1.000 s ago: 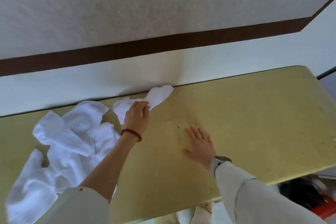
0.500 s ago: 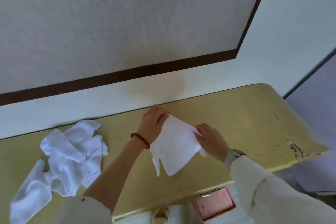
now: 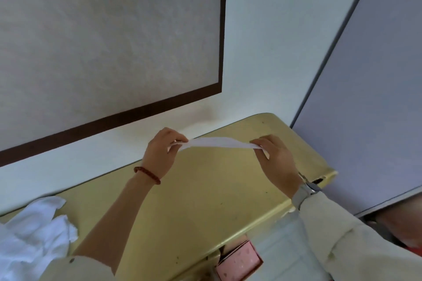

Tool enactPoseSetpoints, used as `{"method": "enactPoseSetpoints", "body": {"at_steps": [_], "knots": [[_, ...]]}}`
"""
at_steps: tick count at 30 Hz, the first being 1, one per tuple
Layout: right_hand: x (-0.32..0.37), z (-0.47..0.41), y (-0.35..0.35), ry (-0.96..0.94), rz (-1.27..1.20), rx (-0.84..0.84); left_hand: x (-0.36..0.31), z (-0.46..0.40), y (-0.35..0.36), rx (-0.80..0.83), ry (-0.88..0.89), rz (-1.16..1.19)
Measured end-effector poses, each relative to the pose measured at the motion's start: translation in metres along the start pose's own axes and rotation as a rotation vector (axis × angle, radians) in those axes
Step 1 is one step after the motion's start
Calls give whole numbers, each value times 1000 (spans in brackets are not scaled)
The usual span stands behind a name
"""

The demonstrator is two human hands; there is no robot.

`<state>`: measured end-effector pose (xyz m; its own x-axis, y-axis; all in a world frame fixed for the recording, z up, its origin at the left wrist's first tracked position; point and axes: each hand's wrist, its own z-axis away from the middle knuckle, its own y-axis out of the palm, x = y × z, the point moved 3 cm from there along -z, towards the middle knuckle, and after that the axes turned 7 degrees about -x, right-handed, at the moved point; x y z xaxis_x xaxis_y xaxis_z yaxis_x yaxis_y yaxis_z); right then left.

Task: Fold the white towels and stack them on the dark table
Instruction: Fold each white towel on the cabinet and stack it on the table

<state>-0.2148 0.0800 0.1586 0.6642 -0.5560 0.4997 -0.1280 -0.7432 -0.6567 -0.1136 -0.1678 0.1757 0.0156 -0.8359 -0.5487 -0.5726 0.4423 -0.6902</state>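
both hands pinched one white towel (image 3: pixel 219 142) by its opposite ends and held it stretched flat between them, raised above the table (image 3: pixel 205 189) and seen almost edge-on as a thin white strip. left hand (image 3: pixel 161 155) gripped the left end, thumb and curled fingers closed on the cloth; a short flap of cloth showed under the fingers. right hand (image 3: pixel 275 158) gripped the right end the same way, with a small corner of cloth poking out below the knuckles. the towel hung over the far part of the tabletop, toward its right end, not touching the surface.

left wrist carried a red bead bracelet (image 3: pixel 147 174); forearm bare, pale sleeve pushed back to the elbow. right wrist carried a watch with a grey band (image 3: pixel 303 194); pale sleeve reached the wrist.

the table surface looked yellow-olive, scuffed, with a chipped patch at its right near corner. a crumpled pile of white towels (image 3: pixel 34 232) lay at the left end of the table, partly cut off by the frame edge, well apart from the held towel.

a pink box (image 3: pixel 239 262) sat below the near edge of the table. behind the far edge stood a white wall with a dark-framed panel (image 3: pixel 109 29).
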Motion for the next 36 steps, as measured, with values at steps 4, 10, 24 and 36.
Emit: {"method": "enactPoseSetpoints", "body": {"at_steps": [4,10,24,36], "knots": [[-28,68,25,51,93,164,34,52,37,268,-109,13],[-61,167,68,318,150,681,85,145,97,796,-398,31],[-94,125,116,896,-64,367,131,108,149,361,-825,276],[-119,111,152,897,46,345,158,105,173,303,-770,142]]}}
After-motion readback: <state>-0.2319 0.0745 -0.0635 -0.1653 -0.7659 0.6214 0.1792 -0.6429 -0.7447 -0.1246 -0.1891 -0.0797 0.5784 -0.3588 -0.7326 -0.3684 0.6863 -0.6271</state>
